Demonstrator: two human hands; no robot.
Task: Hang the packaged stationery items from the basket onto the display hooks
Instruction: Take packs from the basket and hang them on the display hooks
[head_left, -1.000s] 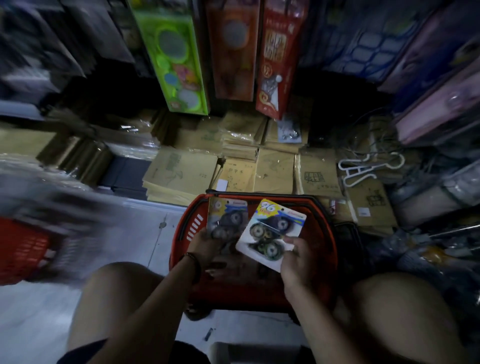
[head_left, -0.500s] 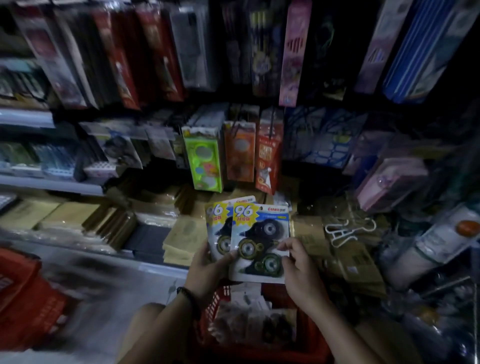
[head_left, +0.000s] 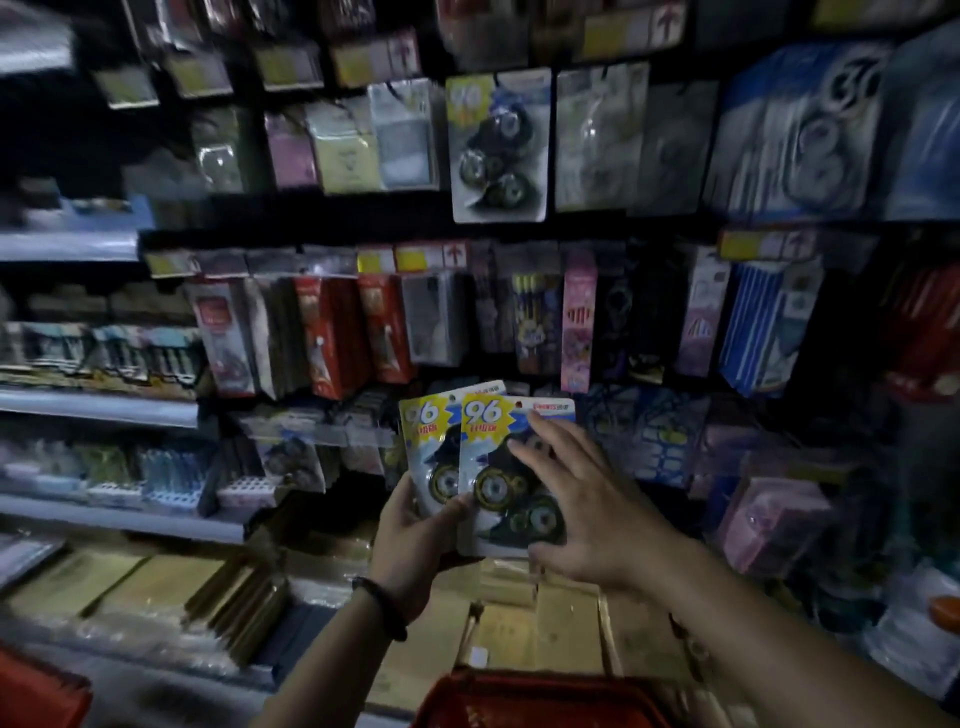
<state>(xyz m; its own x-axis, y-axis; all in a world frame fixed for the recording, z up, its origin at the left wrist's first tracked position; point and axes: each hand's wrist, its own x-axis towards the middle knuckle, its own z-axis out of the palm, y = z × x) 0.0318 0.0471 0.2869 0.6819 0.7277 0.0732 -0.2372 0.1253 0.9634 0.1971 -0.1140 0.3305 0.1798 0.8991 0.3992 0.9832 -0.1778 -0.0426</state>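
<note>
Head view, dim and soft. Left hand (head_left: 410, 540) grips the two tape packs (head_left: 467, 457) by their lower left corner, thumb across the face, fingers behind. They sit fanned: the front pack (head_left: 493, 441) overlaps the rear pack (head_left: 427, 441). Right hand (head_left: 587, 514) is spread flat, fingers straight and lying on the front pack's face. The thumb is at its bottom edge, though I can't tell whether it hooks under.

The basket (head_left: 519, 696) is below both hands, with only its red rim showing. A matching pack (head_left: 498, 150) hangs well above the hands, so that is probably the target peg. The hook itself isn't visible.

Risks:
- The one-corner grip on two slick cards is weak, so the rear pack may slip out when the front one is peeled off.
- Punch holes are hard to see in this light, so the peg is easy to miss.
- Neighbouring hanging stock is crowded, and a reach up may knock it loose.
</note>
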